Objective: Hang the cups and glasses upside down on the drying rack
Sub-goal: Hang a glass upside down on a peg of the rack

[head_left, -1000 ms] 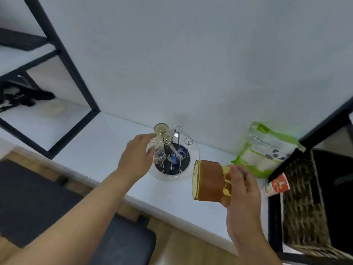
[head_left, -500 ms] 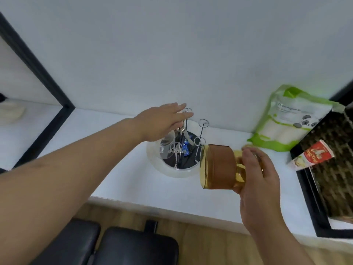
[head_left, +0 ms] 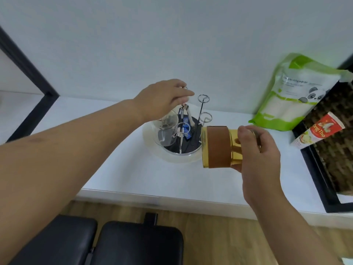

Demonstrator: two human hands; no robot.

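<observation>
We look down on a white table (head_left: 133,175) that runs along a pale wall, with black seat cushions (head_left: 107,243) below its near edge. At the far right of the table a green and white bag (head_left: 290,96) leans against the wall, and beside it a dark woven basket (head_left: 336,142) sits in a black frame with a red and white tube (head_left: 319,131) resting against it. Near the middle of the table, toward the far edge, stands the drying rack (head_left: 183,134), a round white tray with a dark centre and thin wire prongs ending in loops. A clear glass (head_left: 167,129) hangs upside down on the rack's left side. Our left hand (head_left: 162,100) reaches over the rack with fingers curled around the top of a prong; whether it truly pinches the wire we cannot tell. Our right hand (head_left: 257,150) grips a gold cup (head_left: 219,148) with a brown band, held on its side just right of the rack, its mouth facing left toward the prongs and raised above the table.
</observation>
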